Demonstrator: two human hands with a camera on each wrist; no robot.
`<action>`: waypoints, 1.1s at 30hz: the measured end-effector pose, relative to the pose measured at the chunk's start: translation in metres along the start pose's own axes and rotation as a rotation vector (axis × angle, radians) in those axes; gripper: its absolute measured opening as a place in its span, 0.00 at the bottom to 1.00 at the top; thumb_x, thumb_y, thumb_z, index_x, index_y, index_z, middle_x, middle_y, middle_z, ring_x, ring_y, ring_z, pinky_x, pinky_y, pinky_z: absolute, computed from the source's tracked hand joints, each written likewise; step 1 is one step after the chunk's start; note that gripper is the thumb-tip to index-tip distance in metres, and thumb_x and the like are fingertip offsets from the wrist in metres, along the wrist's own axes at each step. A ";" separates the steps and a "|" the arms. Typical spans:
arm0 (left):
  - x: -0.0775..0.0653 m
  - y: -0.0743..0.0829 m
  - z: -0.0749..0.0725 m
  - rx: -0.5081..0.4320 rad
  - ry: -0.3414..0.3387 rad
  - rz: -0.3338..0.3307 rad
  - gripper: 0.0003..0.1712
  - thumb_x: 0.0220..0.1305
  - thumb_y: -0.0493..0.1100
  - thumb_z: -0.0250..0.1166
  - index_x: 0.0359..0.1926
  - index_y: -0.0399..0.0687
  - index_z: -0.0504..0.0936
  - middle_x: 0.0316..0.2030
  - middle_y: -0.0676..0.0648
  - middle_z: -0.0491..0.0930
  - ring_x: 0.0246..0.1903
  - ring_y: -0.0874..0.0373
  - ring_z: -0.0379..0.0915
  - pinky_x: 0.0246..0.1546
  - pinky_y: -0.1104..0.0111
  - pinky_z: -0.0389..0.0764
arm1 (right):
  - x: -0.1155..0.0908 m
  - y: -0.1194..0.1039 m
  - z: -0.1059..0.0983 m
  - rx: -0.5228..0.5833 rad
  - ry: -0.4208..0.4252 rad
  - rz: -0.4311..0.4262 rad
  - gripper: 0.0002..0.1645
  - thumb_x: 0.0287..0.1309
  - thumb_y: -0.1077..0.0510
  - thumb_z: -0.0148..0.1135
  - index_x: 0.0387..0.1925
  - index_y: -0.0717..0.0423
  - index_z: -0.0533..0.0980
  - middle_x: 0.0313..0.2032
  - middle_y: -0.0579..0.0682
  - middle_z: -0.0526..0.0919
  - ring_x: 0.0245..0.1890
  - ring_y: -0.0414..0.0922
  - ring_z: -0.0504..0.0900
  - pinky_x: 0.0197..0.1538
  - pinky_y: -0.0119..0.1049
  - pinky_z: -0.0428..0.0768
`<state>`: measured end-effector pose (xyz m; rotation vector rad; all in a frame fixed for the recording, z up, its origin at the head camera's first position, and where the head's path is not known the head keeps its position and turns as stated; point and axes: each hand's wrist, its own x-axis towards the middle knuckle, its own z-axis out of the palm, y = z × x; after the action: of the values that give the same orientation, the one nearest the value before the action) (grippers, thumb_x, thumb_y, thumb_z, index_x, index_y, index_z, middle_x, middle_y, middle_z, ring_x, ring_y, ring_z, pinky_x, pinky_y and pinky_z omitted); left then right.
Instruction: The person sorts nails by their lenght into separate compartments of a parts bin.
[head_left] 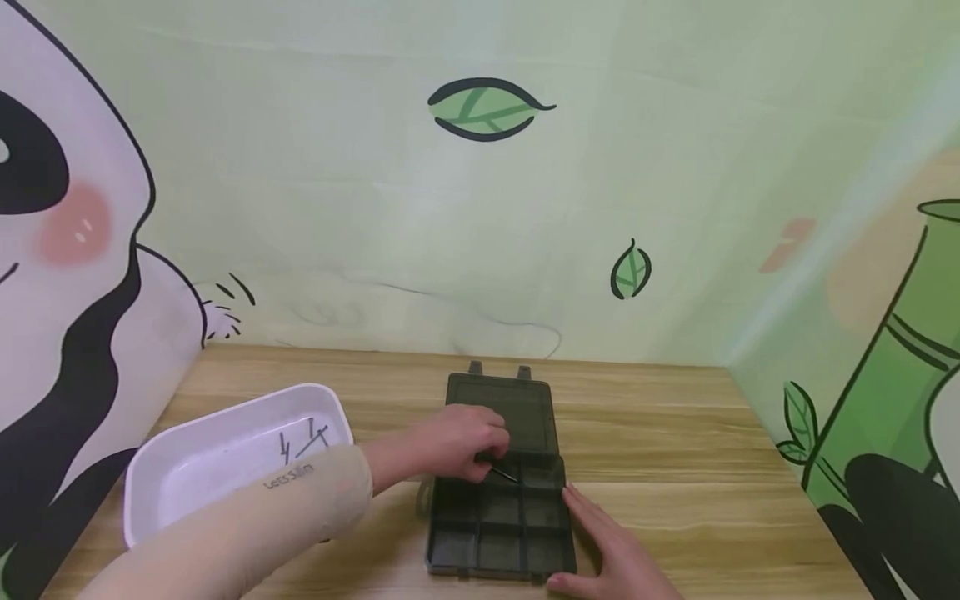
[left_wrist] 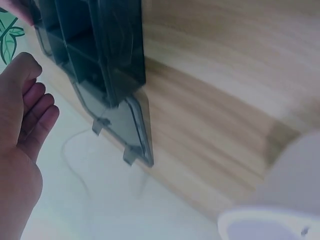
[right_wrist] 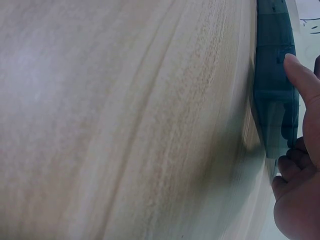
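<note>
A dark translucent compartment box (head_left: 498,550) stands on the table with its lid (head_left: 517,408) folded back, away from the person. My left hand (head_left: 457,437) is over the box's far compartments and pinches a thin dark rod (head_left: 504,475); its exact kind cannot be told. In the left wrist view, the left hand (left_wrist: 30,105) has its fingers curled in beside the box. My right hand (head_left: 618,550) rests against the near right corner, fingers along the side and thumb at the front edge. From the right wrist, this hand (right_wrist: 305,135) touches the box wall (right_wrist: 275,75).
A white tray (head_left: 333,400) sits left of the box, partly covered by the left sleeve (head_left: 300,500). Inside lie several thin grey pieces (head_left: 307,442). Behind the wooden table (head_left: 645,417) hangs a green printed backdrop (head_left: 360,208).
</note>
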<state>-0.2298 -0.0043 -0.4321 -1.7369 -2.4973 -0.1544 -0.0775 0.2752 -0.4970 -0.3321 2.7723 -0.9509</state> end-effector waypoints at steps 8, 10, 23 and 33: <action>-0.027 -0.012 -0.026 -0.011 -0.006 0.004 0.10 0.56 0.42 0.77 0.40 0.49 0.87 0.35 0.54 0.79 0.38 0.58 0.80 0.42 0.66 0.83 | 0.000 -0.001 0.000 0.035 -0.015 0.024 0.70 0.48 0.28 0.80 0.83 0.52 0.59 0.81 0.58 0.62 0.78 0.65 0.63 0.72 0.71 0.64; -0.037 -0.016 -0.033 -0.011 -0.008 -0.009 0.11 0.56 0.41 0.77 0.40 0.48 0.87 0.35 0.53 0.80 0.38 0.58 0.80 0.41 0.66 0.83 | 0.000 -0.002 0.000 0.036 -0.018 0.028 0.70 0.48 0.28 0.80 0.84 0.51 0.58 0.81 0.59 0.61 0.78 0.67 0.62 0.72 0.72 0.64; -0.095 -0.035 -0.066 -0.026 -0.015 -0.103 0.11 0.55 0.37 0.78 0.37 0.48 0.85 0.34 0.53 0.80 0.35 0.59 0.79 0.40 0.67 0.83 | 0.000 -0.003 0.000 0.027 -0.026 0.033 0.70 0.48 0.28 0.79 0.84 0.52 0.58 0.81 0.59 0.59 0.78 0.68 0.61 0.71 0.74 0.64; -0.139 -0.044 -0.082 -0.042 -0.019 -0.254 0.11 0.54 0.35 0.77 0.37 0.49 0.86 0.34 0.55 0.80 0.36 0.57 0.81 0.39 0.62 0.85 | 0.002 -0.003 0.000 0.033 -0.029 0.039 0.70 0.49 0.29 0.80 0.83 0.53 0.58 0.81 0.60 0.60 0.78 0.68 0.61 0.71 0.73 0.64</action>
<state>-0.2214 -0.1600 -0.3710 -1.4338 -2.7394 -0.2111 -0.0788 0.2723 -0.4956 -0.2832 2.7239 -0.9731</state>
